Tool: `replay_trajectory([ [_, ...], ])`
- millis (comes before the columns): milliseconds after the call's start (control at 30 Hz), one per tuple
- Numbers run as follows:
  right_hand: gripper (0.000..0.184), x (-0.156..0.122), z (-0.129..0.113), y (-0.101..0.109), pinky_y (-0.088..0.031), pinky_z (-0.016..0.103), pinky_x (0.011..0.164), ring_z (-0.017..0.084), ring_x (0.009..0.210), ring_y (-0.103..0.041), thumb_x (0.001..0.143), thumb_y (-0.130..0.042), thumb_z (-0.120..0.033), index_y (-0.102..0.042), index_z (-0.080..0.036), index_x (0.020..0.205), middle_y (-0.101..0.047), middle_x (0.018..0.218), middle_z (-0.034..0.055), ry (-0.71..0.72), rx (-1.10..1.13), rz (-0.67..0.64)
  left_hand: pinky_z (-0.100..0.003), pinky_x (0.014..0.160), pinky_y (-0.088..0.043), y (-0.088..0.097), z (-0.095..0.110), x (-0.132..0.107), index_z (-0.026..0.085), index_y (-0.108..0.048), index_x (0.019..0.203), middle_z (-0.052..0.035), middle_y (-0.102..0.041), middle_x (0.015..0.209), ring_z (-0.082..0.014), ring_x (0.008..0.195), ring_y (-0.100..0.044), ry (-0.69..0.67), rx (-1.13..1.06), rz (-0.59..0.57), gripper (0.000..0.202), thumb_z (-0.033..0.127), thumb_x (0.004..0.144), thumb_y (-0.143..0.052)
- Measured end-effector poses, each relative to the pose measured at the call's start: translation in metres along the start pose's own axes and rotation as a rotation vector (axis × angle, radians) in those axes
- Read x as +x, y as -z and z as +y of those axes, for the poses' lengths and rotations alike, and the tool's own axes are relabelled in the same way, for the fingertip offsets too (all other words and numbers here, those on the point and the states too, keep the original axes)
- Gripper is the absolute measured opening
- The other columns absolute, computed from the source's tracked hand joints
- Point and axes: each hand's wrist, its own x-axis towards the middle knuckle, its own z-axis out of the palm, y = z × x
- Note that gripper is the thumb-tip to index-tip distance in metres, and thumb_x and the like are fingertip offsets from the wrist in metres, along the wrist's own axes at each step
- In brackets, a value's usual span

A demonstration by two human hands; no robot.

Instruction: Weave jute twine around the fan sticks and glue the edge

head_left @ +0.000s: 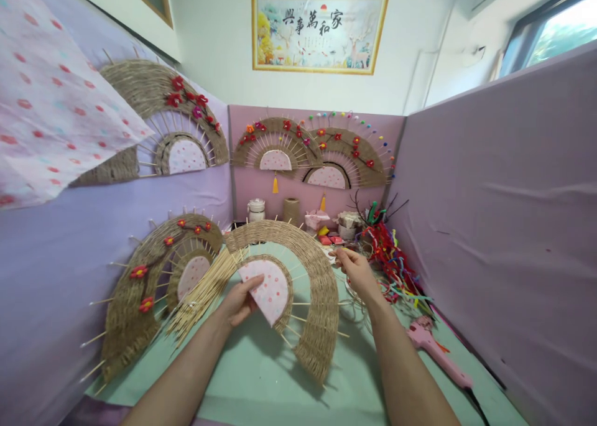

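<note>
A woven twine fan (321, 289) with thin sticks poking from its rim is held tilted above the table. My left hand (243, 298) grips it at its half-round centre of white cloth (270, 289) with pink dots, thumb on the front and fingers behind. Just right of the fan's outer edge, my right hand (355, 270) is closed in a pinch. Whatever lies between its fingertips is too small to make out.
A sheaf of thin sticks (205, 292) and a flowered fan (121, 308) are at left. Coloured pipe cleaners (389, 252) and a pink glue gun (438, 354) lie at right. Twine (291, 209) and jars (256, 209) stand behind. Dotted cloth (56, 102) hangs upper left.
</note>
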Motion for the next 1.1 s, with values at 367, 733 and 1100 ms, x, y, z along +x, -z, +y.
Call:
replay_trajectory([
  [367, 0.026, -0.009, -0.007, -0.003, -0.042, 0.032, 0.079, 0.021, 0.086, -0.056, 0.090, -0.045, -0.035, -0.065, -0.019, 0.091, -0.063, 0.086, 0.0083, 0.549, -0.512, 0.125, -0.030, 0.073, -0.058, -0.006, -0.004, -0.003, 0.008, -0.062, 0.092, -0.0143, -0.072, 0.088, -0.0212, 0.076, -0.070, -0.123, 0.011, 0.034, 0.013, 0.008, 0.079, -0.060],
  [733, 0.033, -0.011, -0.012, -0.005, -0.041, 0.028, 0.068, 0.018, 0.074, -0.056, 0.087, -0.047, -0.044, -0.066, -0.018, 0.082, -0.064, 0.079, 0.0054, 0.347, -0.249, 0.196, -0.031, 0.075, -0.058, -0.007, -0.004, -0.005, 0.008, -0.062, 0.093, -0.0139, -0.072, 0.089, -0.0217, 0.078, -0.070, -0.171, -0.111, 0.030, 0.014, 0.006, 0.080, -0.058],
  [1100, 0.043, -0.011, -0.014, -0.006, -0.040, 0.027, 0.062, 0.017, 0.066, -0.051, 0.084, -0.047, -0.052, -0.069, -0.017, 0.079, -0.055, 0.065, 0.0022, 0.211, -0.080, 0.038, -0.029, 0.073, -0.059, -0.004, -0.002, -0.001, 0.009, -0.060, 0.102, -0.0111, -0.073, 0.083, -0.0201, 0.075, -0.071, -0.181, -0.202, 0.054, 0.020, 0.007, 0.083, -0.055],
])
